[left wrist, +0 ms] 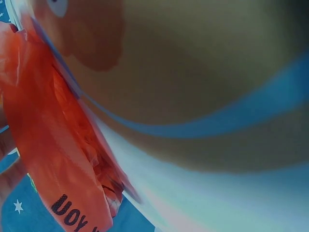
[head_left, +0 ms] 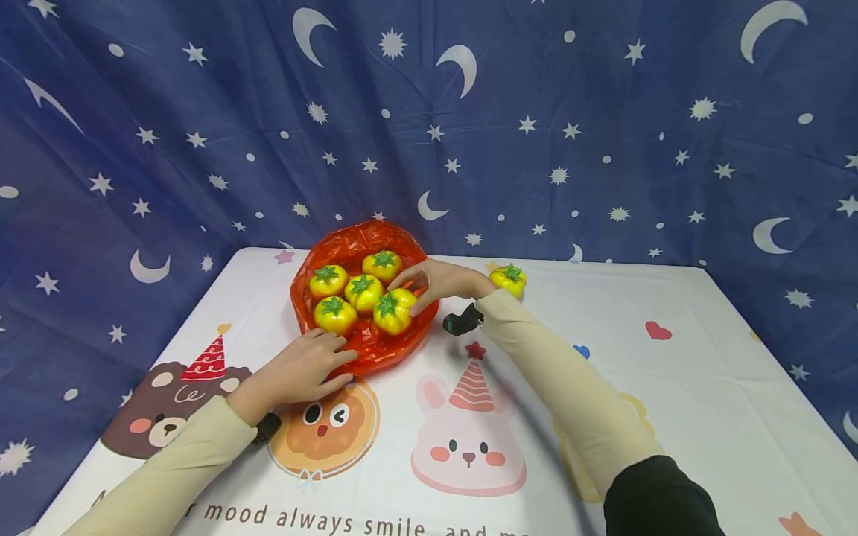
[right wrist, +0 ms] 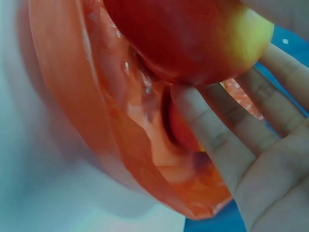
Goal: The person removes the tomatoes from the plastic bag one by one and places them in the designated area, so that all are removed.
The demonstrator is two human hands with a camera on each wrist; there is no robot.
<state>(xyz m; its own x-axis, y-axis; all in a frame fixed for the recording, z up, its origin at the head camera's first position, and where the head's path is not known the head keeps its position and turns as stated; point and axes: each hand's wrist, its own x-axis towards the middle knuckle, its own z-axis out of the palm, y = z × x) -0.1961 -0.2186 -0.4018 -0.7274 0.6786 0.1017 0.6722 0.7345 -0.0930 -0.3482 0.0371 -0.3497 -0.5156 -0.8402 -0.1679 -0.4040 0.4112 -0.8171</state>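
Observation:
A red plastic bag [head_left: 375, 357] lies spread open on the table with several yellow-and-red tomatoes in it, green leafy tops upward. My right hand [head_left: 445, 279] reaches over the bag's right side and grips the nearest-right tomato [head_left: 394, 313] between thumb and fingers. In the right wrist view this tomato [right wrist: 188, 43] shows its red underside, the fingers [right wrist: 207, 116] against it. At the near-left rim my left hand [head_left: 304, 368] holds the bag's edge. The left wrist view shows the bag's outer wall [left wrist: 43, 130] with dark print, fingers partly hidden behind it.
One more tomato [head_left: 508, 279] sits on the table outside the bag, just behind my right wrist. The white tablecloth [head_left: 724, 387] carries cartoon prints and lettering. A blue curtain [head_left: 536, 134] with stars and moons hangs behind the table.

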